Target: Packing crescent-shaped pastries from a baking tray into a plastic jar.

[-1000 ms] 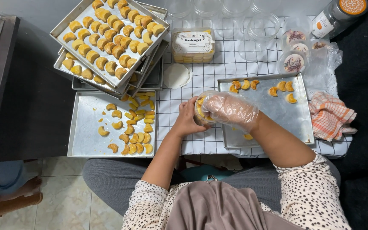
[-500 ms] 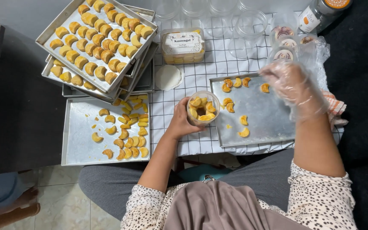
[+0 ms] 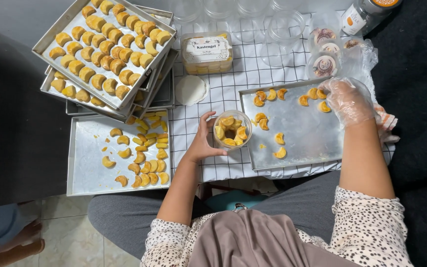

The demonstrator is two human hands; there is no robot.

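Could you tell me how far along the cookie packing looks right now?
Done: one sealed tub. In hand: left hand holds a part-filled jar; gloved right hand reaches cookies on the right tray. Left: stacked trays, empty jars.

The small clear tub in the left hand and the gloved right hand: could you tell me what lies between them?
In the head view, several crescent cookies on the metal tray.

I see a small clear round tub (image 3: 232,129), upright and half filled with golden crescent cookies, at the left edge of the metal tray (image 3: 307,143).
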